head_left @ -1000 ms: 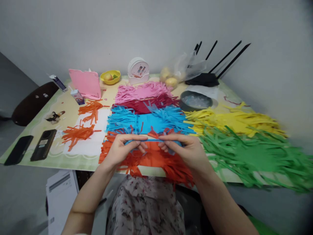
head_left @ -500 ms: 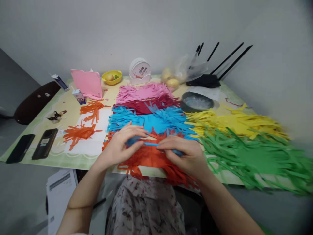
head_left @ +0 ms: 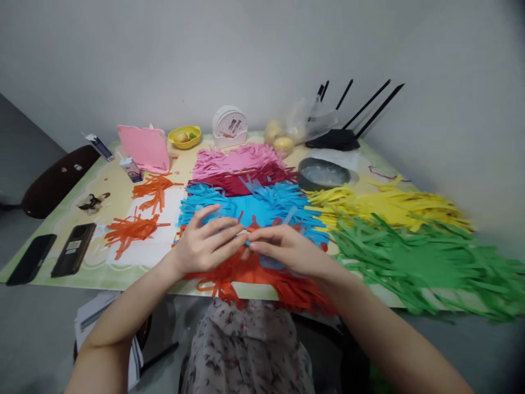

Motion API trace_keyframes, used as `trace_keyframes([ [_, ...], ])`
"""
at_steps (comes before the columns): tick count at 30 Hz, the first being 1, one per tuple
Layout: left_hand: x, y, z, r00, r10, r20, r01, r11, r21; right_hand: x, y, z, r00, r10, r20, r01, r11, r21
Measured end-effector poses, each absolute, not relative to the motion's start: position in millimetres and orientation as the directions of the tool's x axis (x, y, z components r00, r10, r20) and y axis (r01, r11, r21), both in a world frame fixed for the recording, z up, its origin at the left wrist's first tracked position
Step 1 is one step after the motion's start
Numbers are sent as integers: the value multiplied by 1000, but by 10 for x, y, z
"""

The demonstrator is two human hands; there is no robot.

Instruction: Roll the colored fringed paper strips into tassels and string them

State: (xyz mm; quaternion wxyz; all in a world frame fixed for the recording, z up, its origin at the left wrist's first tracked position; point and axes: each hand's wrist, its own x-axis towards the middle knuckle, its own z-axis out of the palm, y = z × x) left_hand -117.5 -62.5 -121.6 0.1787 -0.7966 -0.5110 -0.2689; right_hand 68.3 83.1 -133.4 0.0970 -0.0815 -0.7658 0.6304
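My left hand [head_left: 205, 241] and my right hand [head_left: 287, 249] meet fingertip to fingertip over the orange-red fringed paper [head_left: 262, 279] at the table's near edge. Both pinch a thin blue paper strip [head_left: 262, 260], now almost hidden under the fingers. My left fingers are partly spread, with thumb and forefinger pressed together. Just behind the hands lies the blue fringed paper [head_left: 254, 205], then a dark red sheet [head_left: 241, 180] and a pink one [head_left: 235, 158].
Green fringed paper [head_left: 422, 262] and yellow fringed paper [head_left: 389, 202] cover the right side. Orange strip bundles [head_left: 131, 227] lie on the left, by two dark phones [head_left: 74, 249]. A grey bowl [head_left: 324, 174], pink tablet case [head_left: 143, 148], yellow bowl [head_left: 184, 135] and black router [head_left: 332, 139] stand at the back.
My hands have come together: the blue strip, first stretched between them, is now bunched short under the touching fingertips. The camera view tipped down slightly.
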Motion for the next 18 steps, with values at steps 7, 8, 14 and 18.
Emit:
trace_keyframes([
  [7,-1048,-558,-1378,101,546,832,936,-335,106,597,500,-1336,-884,456,99,-133,-44,-990],
  [8,-997,-535,-1392,2,543,840,911,-347,221,592,484,-1307,-867,474,153,-181,-13,-983],
  [14,-833,-444,-1375,-402,663,631,552,-374,745,438,614,-1225,-824,436,361,-323,162,-932],
  [18,-920,-366,-1365,-444,750,490,398,-325,858,303,681,-1225,-768,488,416,-305,293,-906],
])
